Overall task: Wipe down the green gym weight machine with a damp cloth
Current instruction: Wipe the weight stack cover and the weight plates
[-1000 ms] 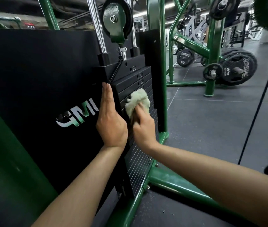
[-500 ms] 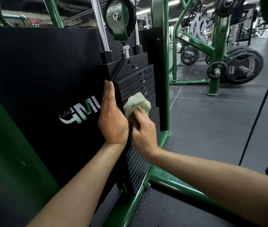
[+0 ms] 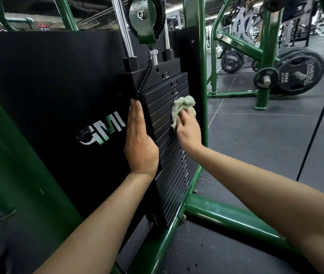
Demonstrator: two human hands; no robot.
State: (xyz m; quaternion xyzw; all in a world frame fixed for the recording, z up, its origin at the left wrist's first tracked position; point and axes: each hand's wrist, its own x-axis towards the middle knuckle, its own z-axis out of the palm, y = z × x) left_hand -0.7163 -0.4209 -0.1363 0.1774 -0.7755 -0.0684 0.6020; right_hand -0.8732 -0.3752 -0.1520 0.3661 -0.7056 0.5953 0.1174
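The head view shows 2 hands, 1 cloth (image 3: 183, 107) and 1 weight stack (image 3: 169, 139) on the green machine frame (image 3: 202, 80); the right hand (image 3: 188, 129) grips the pale, crumpled cloth and presses it against the upper plates of the stack, toward their right side; the left hand (image 3: 139, 143) lies flat, fingers straight and together, against the left edge of the stack where it meets the black shroud panel (image 3: 58, 91), fingertips just below the coiled black cord (image 3: 144, 80); the stack is a tall column of thin black plates, its long axis vertical, its face turned toward the camera and slightly right; 2 chrome guide rods (image 3: 122, 26) rise from its top, with 1 green pulley (image 3: 144, 16) between them; the panel carries a white and green logo (image 3: 101, 131), partly hidden by the left hand; a green base tube (image 3: 226, 214) runs along the dark rubber floor (image 3: 256, 145) to the right; well behind stands another green rack (image 3: 263, 62) with 3 black weight plates (image 3: 299, 74) in sight; 1 thin dark cable (image 3: 319, 119) slants down the right side.
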